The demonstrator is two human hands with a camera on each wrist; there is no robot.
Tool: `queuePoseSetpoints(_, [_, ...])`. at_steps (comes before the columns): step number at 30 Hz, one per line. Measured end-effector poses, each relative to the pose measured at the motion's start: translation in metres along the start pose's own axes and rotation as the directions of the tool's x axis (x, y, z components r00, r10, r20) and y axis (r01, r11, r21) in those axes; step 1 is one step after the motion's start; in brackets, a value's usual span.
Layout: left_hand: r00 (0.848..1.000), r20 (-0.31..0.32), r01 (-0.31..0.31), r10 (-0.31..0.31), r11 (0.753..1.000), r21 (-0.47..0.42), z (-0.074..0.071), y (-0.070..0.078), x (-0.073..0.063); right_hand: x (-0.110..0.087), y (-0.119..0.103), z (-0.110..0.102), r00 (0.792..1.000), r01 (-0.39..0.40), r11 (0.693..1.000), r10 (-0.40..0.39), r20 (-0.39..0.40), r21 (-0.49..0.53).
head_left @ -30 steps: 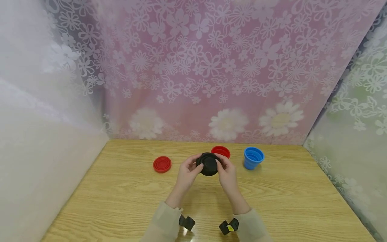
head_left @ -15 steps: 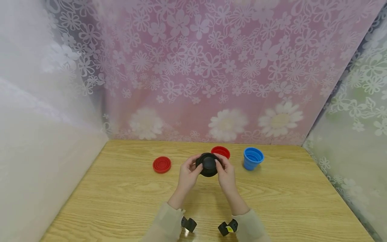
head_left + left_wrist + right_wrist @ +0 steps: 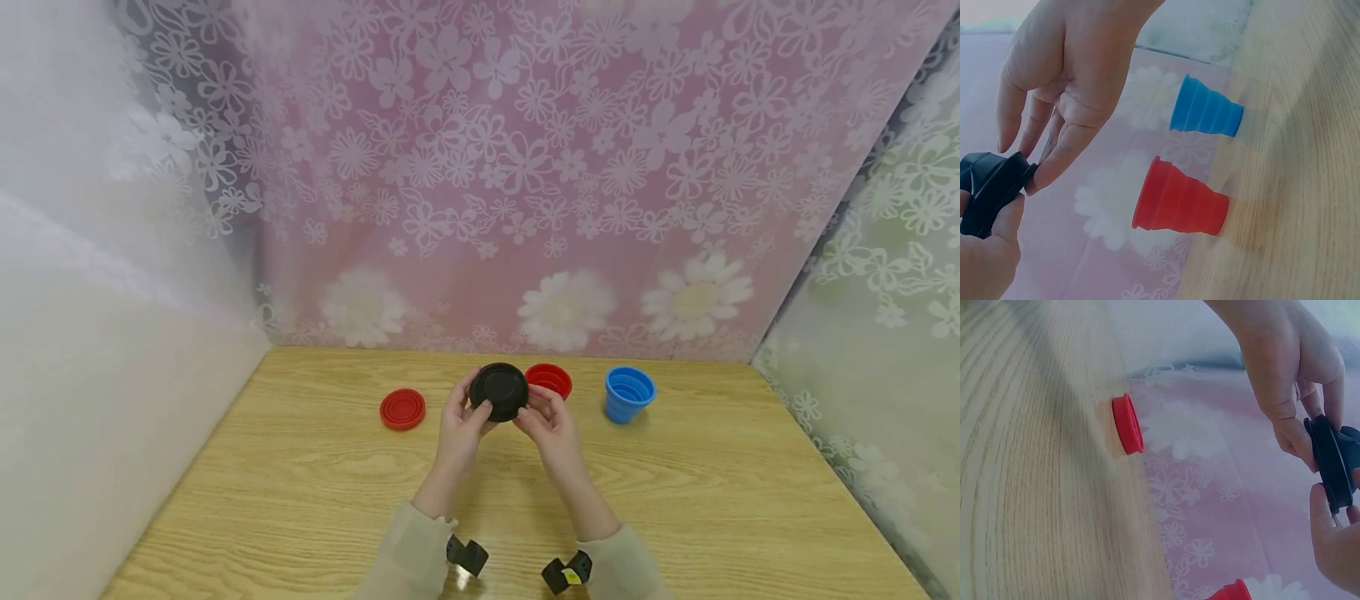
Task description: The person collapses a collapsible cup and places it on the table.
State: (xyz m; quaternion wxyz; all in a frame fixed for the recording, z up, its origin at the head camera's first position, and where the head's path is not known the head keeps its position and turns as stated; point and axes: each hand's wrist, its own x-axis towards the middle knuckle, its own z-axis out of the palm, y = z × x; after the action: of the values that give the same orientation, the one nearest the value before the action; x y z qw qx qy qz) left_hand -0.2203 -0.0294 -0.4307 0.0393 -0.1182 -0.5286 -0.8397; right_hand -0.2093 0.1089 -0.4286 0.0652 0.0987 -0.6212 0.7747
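A black collapsible cup [image 3: 499, 391], mostly flat and round, is held up above the table between both hands. My left hand [image 3: 456, 429] grips its left side, thumb on the near face. On the opposite edge, my right hand [image 3: 553, 429] pinches the rim between thumb and fingers. The left wrist view shows the black cup [image 3: 991, 194] from the side, with a stepped part bulging out. Just behind the right hand stands an expanded red cup [image 3: 549, 379], partly covered. An expanded blue cup [image 3: 628, 393] stands farther right.
A flattened red collapsible cup [image 3: 402, 409] lies on the wooden table [image 3: 300, 467] to the left. A pink flowered curtain [image 3: 450, 208] hangs behind the table, with pale sheets at both sides. Black wrist cameras [image 3: 467, 555] are strapped at the sleeves.
The black cup has moved left and slightly up, its face now looking flatter. My right hand has slid from its face to the right rim, while the left hand keeps its grip.
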Motion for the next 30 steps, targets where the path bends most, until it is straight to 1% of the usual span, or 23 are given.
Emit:
queuePoseSetpoints(2, [1.0, 0.003, 0.003, -0.003, 1.0, -0.003, 0.0, 0.0, -0.001, 0.0, 0.002, 0.0, 1.0, 0.0, 1.0, 0.0, -0.001, 0.0])
queuePoseSetpoints(5, [1.0, 0.01, 0.002, -0.002, 1.0, -0.002, 0.001, -0.001, -0.001, -0.001, 0.004, -0.001, 1.0, -0.001, 1.0, 0.001, -0.024, -0.002])
queuePoseSetpoints(7, [1.0, 0.002, 0.005, -0.005, 1.0, -0.005, 0.001, -0.001, -0.001, 0.0, 0.005, -0.001, 0.999, 0.0, 1.0, 0.0, -0.039, 0.002])
queuePoseSetpoints(9, [1.0, -0.013, 0.009, -0.01, 1.0, -0.011, 0.0, 0.0, -0.001, 0.0, 0.005, -0.002, 0.998, 0.001, 1.0, 0.0, -0.063, 0.004])
queuePoseSetpoints(11, [0.999, -0.041, 0.019, -0.02, 1.0, -0.018, 0.0, 0.0, 0.0, 0.001, 0.005, -0.004, 0.995, -0.002, 1.0, 0.002, -0.095, 0.002])
queuePoseSetpoints(14, [0.996, -0.079, 0.03, -0.031, 0.999, -0.025, -0.002, 0.0, 0.001, 0.003, 0.004, -0.006, 0.989, -0.004, 1.0, 0.002, -0.148, -0.015])
queuePoseSetpoints(16, [0.995, -0.093, 0.043, -0.044, 0.999, -0.022, -0.002, -0.001, 0.001, 0.005, 0.003, -0.007, 0.984, -0.013, 1.0, 0.008, -0.18, -0.023])
queuePoseSetpoints(22, [0.995, -0.073, 0.072, -0.07, 0.997, 0.03, -0.005, -0.004, 0.001, 0.008, -0.002, -0.008, 0.974, -0.021, 1.0, 0.023, -0.223, 0.012])
queuePoseSetpoints(26, [0.995, -0.06, 0.08, -0.077, 0.996, 0.043, -0.005, -0.004, 0.001, 0.009, -0.003, -0.009, 0.975, -0.007, 1.0, 0.01, -0.224, 0.015])
queuePoseSetpoints(30, [0.995, -0.045, 0.09, -0.089, 0.995, 0.033, -0.004, -0.002, 0.001, 0.009, -0.003, -0.01, 0.978, 0.014, 1.0, -0.011, -0.21, 0.011])
